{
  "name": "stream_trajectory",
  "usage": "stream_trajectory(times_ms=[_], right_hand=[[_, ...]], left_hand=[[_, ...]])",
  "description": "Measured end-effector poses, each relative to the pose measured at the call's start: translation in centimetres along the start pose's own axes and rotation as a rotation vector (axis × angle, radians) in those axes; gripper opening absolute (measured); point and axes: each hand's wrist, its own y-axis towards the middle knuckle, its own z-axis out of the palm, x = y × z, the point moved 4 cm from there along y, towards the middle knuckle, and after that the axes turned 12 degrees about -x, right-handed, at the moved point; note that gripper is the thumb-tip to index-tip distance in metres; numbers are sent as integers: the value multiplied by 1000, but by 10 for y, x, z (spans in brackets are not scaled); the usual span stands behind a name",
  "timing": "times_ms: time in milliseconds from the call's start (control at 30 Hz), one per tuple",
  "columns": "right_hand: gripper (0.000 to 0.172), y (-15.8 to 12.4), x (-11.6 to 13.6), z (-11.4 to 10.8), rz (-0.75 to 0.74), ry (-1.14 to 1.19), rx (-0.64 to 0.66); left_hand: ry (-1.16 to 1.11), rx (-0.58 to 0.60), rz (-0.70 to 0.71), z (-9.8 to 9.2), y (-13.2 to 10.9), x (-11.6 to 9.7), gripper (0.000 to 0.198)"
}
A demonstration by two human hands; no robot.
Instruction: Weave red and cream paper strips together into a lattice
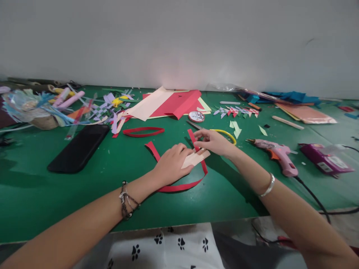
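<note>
My left hand [172, 162] lies over several cream paper strips [196, 158] set side by side, pinning them to the table with its fingers and thumb. A short red end of a paper strip [192, 138] stands up across their far right part, pinched by my right hand [211, 142]. A long red strip [185, 186] curves below the cream strips and passes under my left hand; whether it joins the pinched end is hidden. Just behind my right hand lie scissors with a yellow handle [228, 134], partly covered. A closed red paper loop [143, 131] rests farther left.
A black phone [80, 149] lies left. Pink and red paper sheets [174, 102] and a round tin [196, 116] lie behind. At right are a pink glue gun [277, 153] with a cord and a purple box [325, 158]. Woven paper pieces [235, 111] and scraps lie about.
</note>
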Motion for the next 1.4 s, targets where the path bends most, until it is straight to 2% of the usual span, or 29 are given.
stream_trajectory(times_ms=[100, 300, 533, 667, 800, 967, 1200, 1400], right_hand=[[7, 1, 0, 1, 25, 38, 14], [9, -4, -11, -4, 131, 312, 36], [9, -7, -14, -12, 132, 522, 39], [9, -7, -16, -11, 111, 557, 80], [9, -8, -15, -10, 14, 579, 120], [8, -9, -13, -8, -50, 590, 147], [5, -9, -17, -9, -17, 602, 144], [5, -7, -21, -10, 85, 591, 100]], left_hand=[[-3, 4, -17, -1, 1, 0, 33], [-50, -3, -32, -1, 0, 1, 35], [-31, -44, -6, -3, 0, 2, 27], [0, 10, -11, -1, 0, 3, 28], [-22, 39, -25, 0, 0, 3, 32], [-61, 49, -65, 1, 1, 4, 26], [-81, 15, -93, 1, 2, 4, 7], [-103, -13, -46, 1, 2, 3, 9]])
